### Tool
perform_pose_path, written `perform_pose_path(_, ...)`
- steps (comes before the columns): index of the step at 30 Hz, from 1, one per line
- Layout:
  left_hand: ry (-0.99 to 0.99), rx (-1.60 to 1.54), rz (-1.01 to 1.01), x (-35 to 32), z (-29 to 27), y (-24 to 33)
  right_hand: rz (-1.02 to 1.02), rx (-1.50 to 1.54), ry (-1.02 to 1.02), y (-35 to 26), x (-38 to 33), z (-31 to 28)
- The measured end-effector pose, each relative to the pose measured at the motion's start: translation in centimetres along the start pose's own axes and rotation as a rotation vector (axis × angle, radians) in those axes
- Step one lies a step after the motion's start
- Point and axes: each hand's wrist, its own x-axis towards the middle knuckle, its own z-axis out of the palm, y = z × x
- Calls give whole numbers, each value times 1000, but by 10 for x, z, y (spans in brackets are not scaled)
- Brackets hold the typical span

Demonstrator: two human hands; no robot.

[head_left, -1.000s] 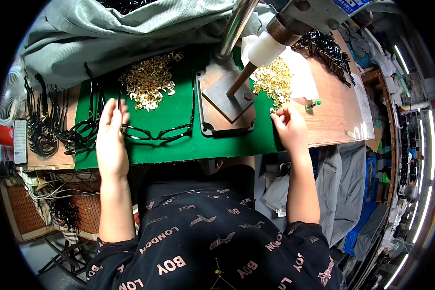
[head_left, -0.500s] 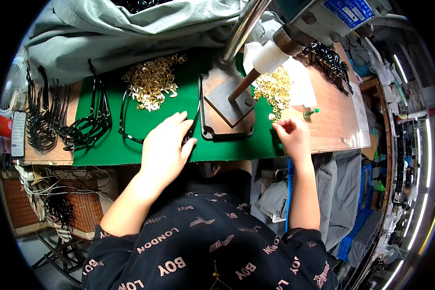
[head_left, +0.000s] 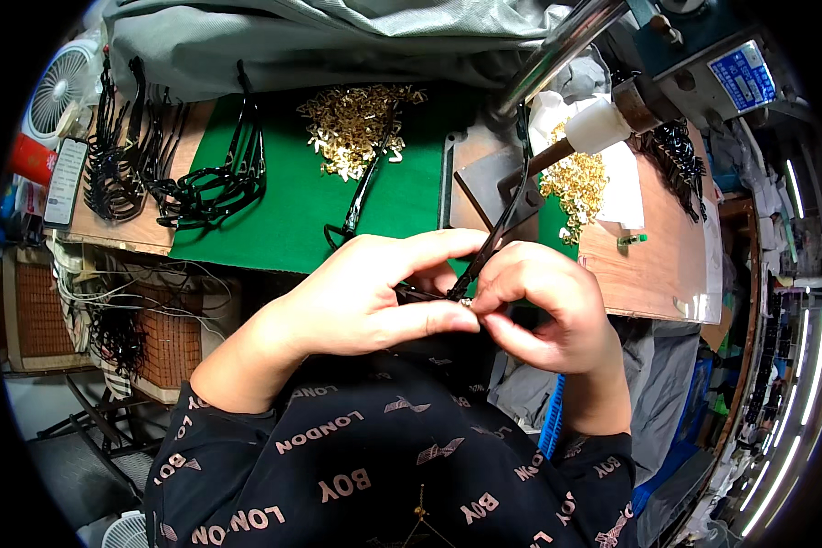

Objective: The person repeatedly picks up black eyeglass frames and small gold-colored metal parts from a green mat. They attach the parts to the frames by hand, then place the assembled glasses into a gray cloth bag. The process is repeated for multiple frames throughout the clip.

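A black glasses frame (head_left: 363,194) with its temples spread is held in front of my body at the table's near edge. My left hand (head_left: 374,297) grips it by the hinge corner, fingers behind and thumb in front. Opposite, my right hand (head_left: 548,301) pinches a tiny gold piece (head_left: 467,303) against that corner, next to my left thumb tip. The right temple (head_left: 502,224) slants up past my right fingers, in front of the press base. My hands hide most of the frame's front.
On the green mat (head_left: 292,247) lies a heap of gold pieces (head_left: 347,128); a second gold heap (head_left: 575,187) rests on white paper. Black glasses frames (head_left: 215,192) stand at left, near a phone (head_left: 66,183). A press (head_left: 594,128) overhangs the right side; a small green-capped tube (head_left: 632,240) lies nearby.
My left hand has lifted the glasses frame off the mat toward my body. My right hand has come from the right gold heap to the frame's corner with a gold piece.
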Motion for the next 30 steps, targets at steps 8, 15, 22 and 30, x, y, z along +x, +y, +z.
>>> perform_pose_path(8,76,-76,85,4,1,-10,74,-57,99,0,2,8)
perform_pose_path(15,181,26,183,4,6,-16,244,353,350,4,-2,28)
perform_pose_path(22,140,40,271,9,11,-15,444,774,312,8,-1,29)
perform_pose_path(30,79,-461,161,49,30,14,456,558,468,-9,6,-12)
